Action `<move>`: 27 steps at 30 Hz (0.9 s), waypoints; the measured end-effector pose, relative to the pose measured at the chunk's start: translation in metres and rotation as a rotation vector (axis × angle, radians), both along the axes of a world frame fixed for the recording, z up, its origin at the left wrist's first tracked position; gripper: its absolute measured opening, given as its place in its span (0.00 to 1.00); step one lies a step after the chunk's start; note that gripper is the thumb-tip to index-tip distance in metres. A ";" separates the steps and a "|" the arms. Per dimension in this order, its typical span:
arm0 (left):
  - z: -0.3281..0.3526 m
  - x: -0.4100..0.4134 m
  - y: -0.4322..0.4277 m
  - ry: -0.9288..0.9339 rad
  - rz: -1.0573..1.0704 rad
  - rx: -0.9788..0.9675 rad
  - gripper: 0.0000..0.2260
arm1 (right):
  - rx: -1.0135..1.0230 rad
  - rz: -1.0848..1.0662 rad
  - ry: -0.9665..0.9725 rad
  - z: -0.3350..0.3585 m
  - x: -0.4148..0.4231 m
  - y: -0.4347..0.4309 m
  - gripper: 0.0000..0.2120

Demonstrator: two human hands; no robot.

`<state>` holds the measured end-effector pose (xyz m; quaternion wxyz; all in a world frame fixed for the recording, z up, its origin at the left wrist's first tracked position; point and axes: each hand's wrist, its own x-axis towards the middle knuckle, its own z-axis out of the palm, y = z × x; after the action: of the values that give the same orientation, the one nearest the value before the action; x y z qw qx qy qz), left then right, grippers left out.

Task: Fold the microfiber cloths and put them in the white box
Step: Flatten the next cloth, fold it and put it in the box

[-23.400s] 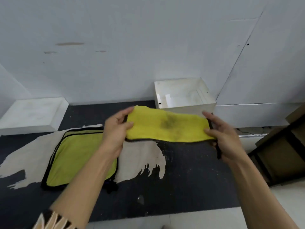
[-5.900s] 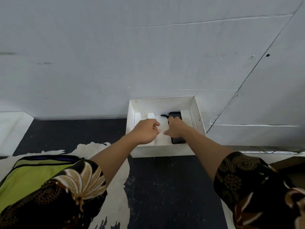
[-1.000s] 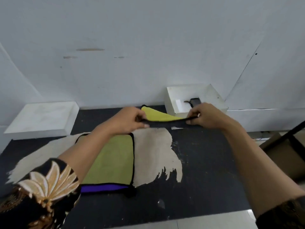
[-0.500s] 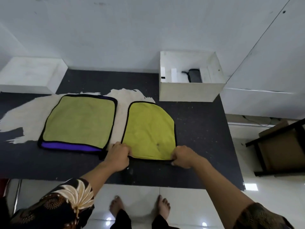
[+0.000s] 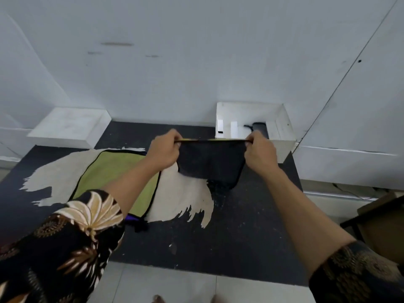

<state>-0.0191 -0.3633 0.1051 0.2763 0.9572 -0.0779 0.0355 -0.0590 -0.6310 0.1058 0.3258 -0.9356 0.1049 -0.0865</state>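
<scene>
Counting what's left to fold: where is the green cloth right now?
In the head view the green cloth lies flat on the black table, left of the held cloth, partly behind the left forearm.

A black batik-printed garment is worn, seen only at its sleeves, which end near the elbows. The left sleeve (image 5: pixel 65 248) is printed with large cream and tan fan-shaped petals among brown dotted rosettes. The right sleeve (image 5: pixel 358 276) is patterned more finely, with small brown-gold dotted circles and scrolls. The forearms, left hand (image 5: pixel 164 149) and right hand (image 5: pixel 260 153) are left bare, and bare toes (image 5: pixel 158 299) are glimpsed at the lower edge.
</scene>
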 end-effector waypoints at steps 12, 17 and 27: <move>-0.008 -0.062 0.021 0.051 -0.325 -0.212 0.05 | 0.033 0.302 0.004 -0.019 -0.075 -0.035 0.16; -0.106 -0.099 0.028 0.383 -0.400 0.225 0.08 | -0.130 0.364 0.596 -0.100 -0.099 -0.019 0.17; -0.153 -0.127 0.042 0.522 -0.122 0.244 0.14 | 0.000 0.393 0.847 -0.132 -0.112 -0.022 0.18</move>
<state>-0.1458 -0.3213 -0.0482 0.1714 0.9537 -0.0654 -0.2384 -0.1709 -0.6534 -0.0259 0.2646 -0.8906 0.0495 0.3665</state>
